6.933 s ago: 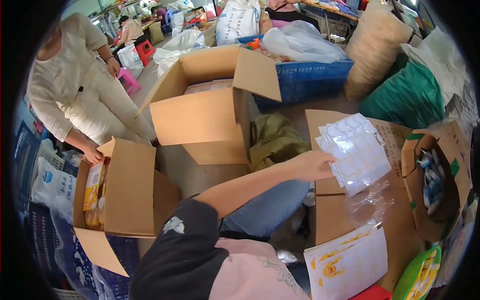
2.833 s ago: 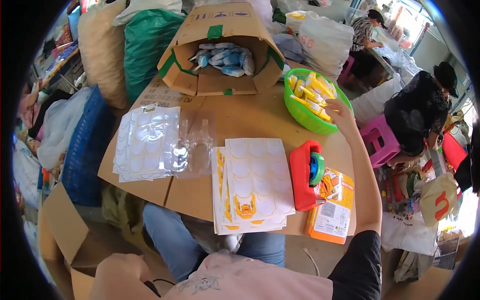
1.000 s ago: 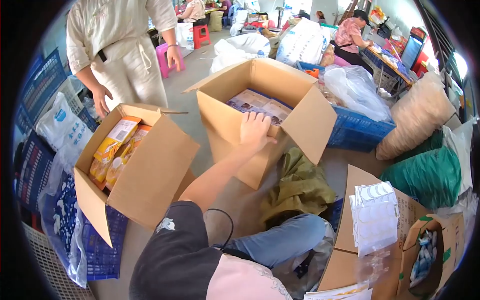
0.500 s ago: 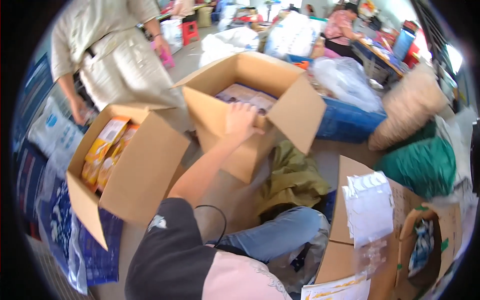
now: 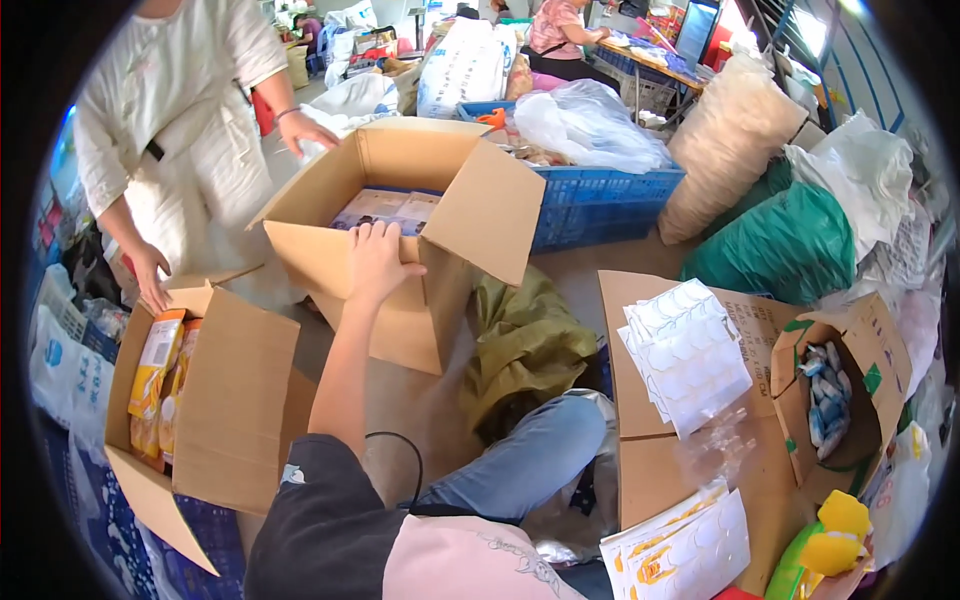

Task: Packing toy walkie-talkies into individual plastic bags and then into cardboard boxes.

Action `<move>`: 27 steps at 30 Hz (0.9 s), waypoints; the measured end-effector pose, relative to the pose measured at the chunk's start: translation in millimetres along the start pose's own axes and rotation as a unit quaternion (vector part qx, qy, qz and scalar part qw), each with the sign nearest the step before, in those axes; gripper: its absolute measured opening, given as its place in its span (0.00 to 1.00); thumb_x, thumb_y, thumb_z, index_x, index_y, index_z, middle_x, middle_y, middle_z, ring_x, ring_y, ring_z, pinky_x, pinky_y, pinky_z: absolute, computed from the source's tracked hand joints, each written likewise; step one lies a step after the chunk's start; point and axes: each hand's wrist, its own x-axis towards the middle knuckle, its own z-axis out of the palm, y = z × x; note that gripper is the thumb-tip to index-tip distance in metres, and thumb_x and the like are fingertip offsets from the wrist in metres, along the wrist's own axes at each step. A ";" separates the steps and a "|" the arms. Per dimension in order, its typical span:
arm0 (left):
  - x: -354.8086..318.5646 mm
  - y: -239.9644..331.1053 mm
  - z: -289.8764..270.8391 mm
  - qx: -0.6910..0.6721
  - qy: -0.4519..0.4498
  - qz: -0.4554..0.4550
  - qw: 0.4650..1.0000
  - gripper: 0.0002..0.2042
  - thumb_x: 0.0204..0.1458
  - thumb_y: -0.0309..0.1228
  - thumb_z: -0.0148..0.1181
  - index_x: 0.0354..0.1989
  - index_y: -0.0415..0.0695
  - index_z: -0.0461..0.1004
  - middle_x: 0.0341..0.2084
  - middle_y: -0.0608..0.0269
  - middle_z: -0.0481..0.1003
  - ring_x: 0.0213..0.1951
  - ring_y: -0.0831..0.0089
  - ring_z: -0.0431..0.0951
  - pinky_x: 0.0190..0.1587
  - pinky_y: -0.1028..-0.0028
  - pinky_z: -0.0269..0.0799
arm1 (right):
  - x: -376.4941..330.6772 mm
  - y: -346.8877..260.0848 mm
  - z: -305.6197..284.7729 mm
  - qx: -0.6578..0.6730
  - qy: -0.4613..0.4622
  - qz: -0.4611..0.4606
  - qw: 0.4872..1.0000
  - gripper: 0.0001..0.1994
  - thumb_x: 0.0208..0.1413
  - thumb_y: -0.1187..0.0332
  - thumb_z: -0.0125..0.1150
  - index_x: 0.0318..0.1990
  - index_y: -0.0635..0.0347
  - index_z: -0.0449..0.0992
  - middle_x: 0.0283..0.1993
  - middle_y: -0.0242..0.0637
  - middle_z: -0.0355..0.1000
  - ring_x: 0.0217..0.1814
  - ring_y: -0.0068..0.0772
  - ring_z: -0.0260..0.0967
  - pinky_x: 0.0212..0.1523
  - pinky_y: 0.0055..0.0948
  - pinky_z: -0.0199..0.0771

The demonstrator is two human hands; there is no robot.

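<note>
My left hand (image 5: pixel 376 262) is hooked over the near wall of an open cardboard box (image 5: pixel 350 268), fingers over its rim and thumb out to the side. Inside that box lie flat printed packs (image 5: pixel 385 210) in pale and purple colours. The box's right flap hangs outward beside my hand. To the left stands a second open cardboard box (image 5: pixel 235 400), holding orange and yellow packages (image 5: pixel 160 370). My right hand does not show.
A person (image 5: pixel 180 130) stands at the far left, one hand by each box. Behind are a blue crate (image 5: pixel 600 205) and green sack (image 5: pixel 780 240). At right, white die-cut sheets (image 5: pixel 690 350) lie on cardboard, near a carton (image 5: pixel 795 400) of blue-white items. An olive sack (image 5: pixel 520 350) lies centrally.
My view has swung right, so the scene sits further left. The other person's hands have come to the two boxes. My left hand stays on the box rim.
</note>
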 end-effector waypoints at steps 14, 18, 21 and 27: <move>-3.4 -3.1 2.1 -0.017 0.054 0.007 0.998 0.28 0.19 0.43 0.74 0.29 0.46 0.66 0.28 0.63 0.66 0.39 0.62 0.66 0.49 0.64 0.57 | 9.0 66.1 37.6 0.123 -0.310 0.175 0.926 0.24 0.60 0.55 0.49 0.58 0.60 0.59 0.60 0.38 0.62 0.64 0.36 0.56 0.64 0.36 0.54; -3.1 -2.2 1.1 -0.019 0.000 -0.018 1.000 0.30 0.21 0.44 0.74 0.35 0.45 0.68 0.32 0.61 0.67 0.43 0.61 0.66 0.55 0.60 0.55 | 0.7 70.2 50.7 0.141 -0.304 0.211 0.918 0.21 0.64 0.54 0.38 0.57 0.60 0.58 0.60 0.39 0.61 0.64 0.34 0.55 0.65 0.35 0.53; -2.4 0.3 0.6 -0.017 0.008 -0.013 1.000 0.30 0.22 0.44 0.74 0.34 0.45 0.68 0.32 0.61 0.67 0.43 0.61 0.66 0.55 0.60 0.56 | -20.0 57.4 66.9 0.134 -0.254 0.232 0.929 0.21 0.65 0.55 0.38 0.57 0.60 0.58 0.61 0.39 0.61 0.64 0.34 0.55 0.65 0.35 0.52; -2.9 -2.5 0.1 -0.015 0.030 -0.006 0.999 0.28 0.21 0.43 0.74 0.31 0.45 0.67 0.31 0.61 0.66 0.41 0.61 0.66 0.53 0.61 0.56 | -31.3 57.4 69.1 0.106 -0.299 0.210 0.925 0.22 0.64 0.55 0.38 0.58 0.60 0.58 0.61 0.40 0.61 0.64 0.35 0.55 0.65 0.35 0.52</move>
